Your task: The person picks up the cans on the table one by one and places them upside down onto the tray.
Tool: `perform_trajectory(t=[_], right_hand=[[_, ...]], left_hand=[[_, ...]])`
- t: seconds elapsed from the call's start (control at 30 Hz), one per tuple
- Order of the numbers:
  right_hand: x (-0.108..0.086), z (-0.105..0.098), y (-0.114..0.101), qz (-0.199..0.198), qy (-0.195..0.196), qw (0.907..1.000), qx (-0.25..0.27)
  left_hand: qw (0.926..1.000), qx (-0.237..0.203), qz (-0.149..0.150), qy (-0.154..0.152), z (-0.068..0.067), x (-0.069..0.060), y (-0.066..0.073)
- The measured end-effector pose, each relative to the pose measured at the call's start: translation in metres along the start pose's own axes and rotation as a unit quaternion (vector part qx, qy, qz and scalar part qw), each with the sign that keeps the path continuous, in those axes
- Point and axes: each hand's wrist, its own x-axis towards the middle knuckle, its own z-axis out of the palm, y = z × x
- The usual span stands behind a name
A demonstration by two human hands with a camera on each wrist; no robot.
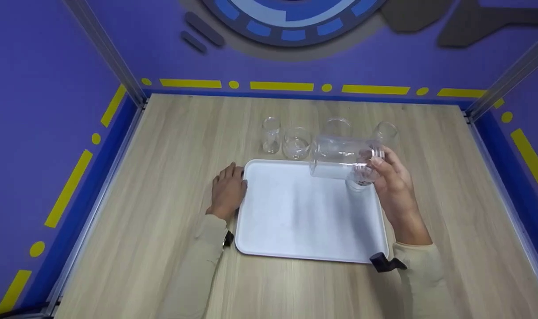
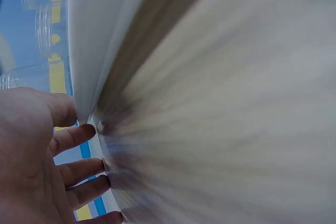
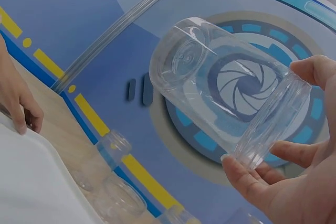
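Right sleeve (image 1: 424, 279), lower right; right hand (image 1: 395, 186), right of centre, grips raised clear jar (image 1: 340, 157) sideways by its threaded end. Left hand (image 1: 228, 190), fingers loose, touches tray (image 1: 295, 221) edge. Firm, gentle grip should prevent slipping.

Seen from the tray (image 1: 291, 217), the jar (image 3: 205, 85) at one o'clock looks like see-through plastic, smooth and glossy, ridged at the neck. The transparent containers (image 1: 297, 148) from eleven to one o'clock shine likewise. The tray has a smooth, softly sheened surface, seemingly plastic. The desk (image 1: 185, 141) shows matt wood grain. The left sleeve (image 1: 191, 270) at eight o'clock is matt, creased cloth; the post (image 1: 104, 48) at ten looks like smooth metal.
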Motion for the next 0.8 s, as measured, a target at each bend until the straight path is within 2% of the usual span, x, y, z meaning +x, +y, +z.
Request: perform_trajectory(t=[0.2,0.5,0.7,0.8], right_hand=[[-0.0022,0.0021,0.0026,0.004,0.004,0.9999,0.014],[-0.0042,0.0035,0.0032,0.005,-0.003,0.9997,0.025],[-0.0052,0.0016,0.0014,0.004,-0.005,0.9999,0.013],[-0.0062,0.0013,0.0005,0.007,-0.002,0.9999,0.009]], left_hand=[[1.0000,0.002,-0.002,0.003,0.0019,-0.0009,-0.0009],[0.9997,-0.018,-0.004,0.015,0.0003,-0.0043,0.0000],[0.9980,-0.060,-0.014,0.012,-0.0025,-0.0055,0.0015],[0.9953,-0.092,-0.014,0.029,-0.0073,-0.0079,0.0035]])
